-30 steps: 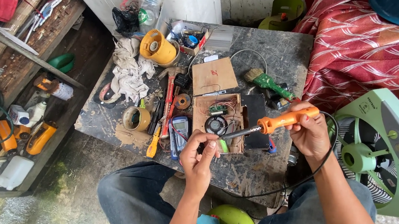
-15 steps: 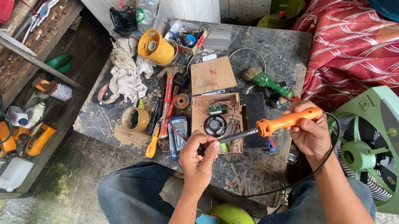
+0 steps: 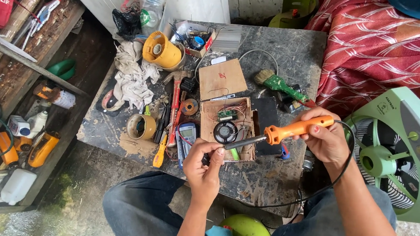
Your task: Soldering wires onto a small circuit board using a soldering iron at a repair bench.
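Fingers (image 3: 212, 157) of the left hand (image 3: 204, 168) pinch a small dark part above the bench (image 3: 271, 178) edge; the right hand (image 3: 326, 140) grips the orange soldering iron (image 3: 278, 134), whose tip should touch steadily, clear of fingertips.

I note soldering iron (image 3: 290, 132) with glossy orange plastic grip and dull grey metal shaft, table (image 3: 288, 53) rough, stained and matt, rag (image 3: 133, 74) of crumpled cloth, board (image 3: 222, 78) of matt brown cardboard, fan (image 3: 412, 153) smooth green plastic
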